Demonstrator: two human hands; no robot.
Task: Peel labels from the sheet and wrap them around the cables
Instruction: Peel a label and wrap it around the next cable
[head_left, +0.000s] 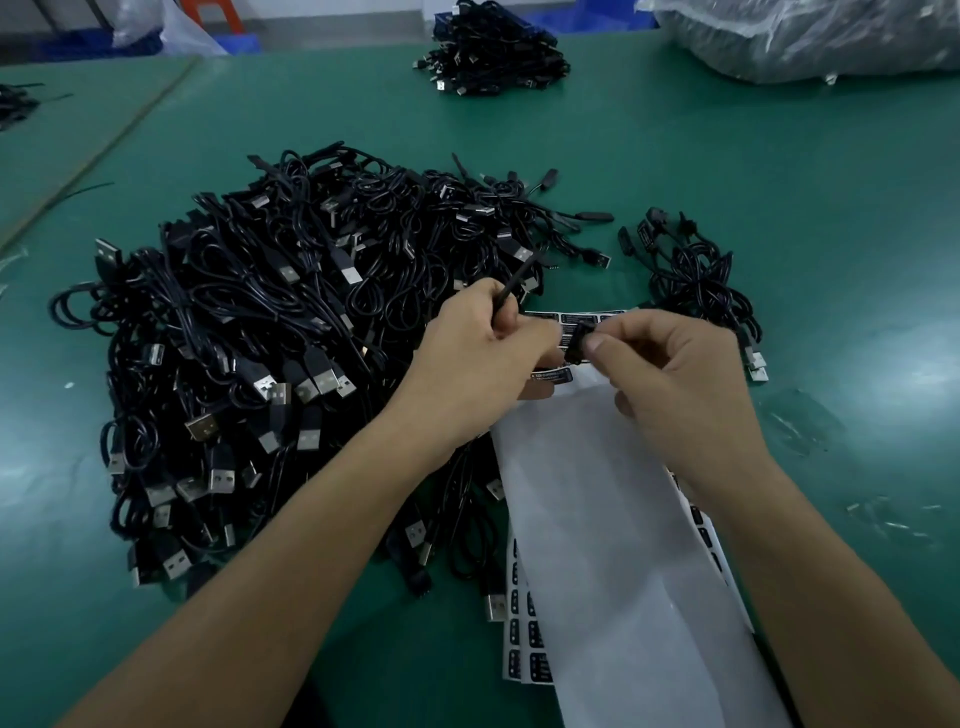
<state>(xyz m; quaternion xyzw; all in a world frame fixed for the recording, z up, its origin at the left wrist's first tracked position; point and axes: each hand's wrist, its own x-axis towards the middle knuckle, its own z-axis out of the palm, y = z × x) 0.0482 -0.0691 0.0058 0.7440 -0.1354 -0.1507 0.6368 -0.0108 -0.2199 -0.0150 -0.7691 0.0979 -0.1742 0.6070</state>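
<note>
The left hand (483, 358) curls its fingers round a thin black cable (521, 274). The right hand (675, 384) pinches a small shiny black label (576, 347) just beside it. The long white sheet (613, 519) lies under both hands. A big tangled pile (270, 338) sits left on the smooth green tabletop (831, 208); the right side has open room.

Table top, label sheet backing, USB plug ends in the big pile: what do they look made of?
Table top: green mat, probably rubber or vinyl; soft glare patches suggest a satin finish. Label sheet backing: white smooth paper, likely release liner; it bends and looks faintly translucent. USB plug ends: bright reflective metal shells on black moulded plastic bodies.
</note>
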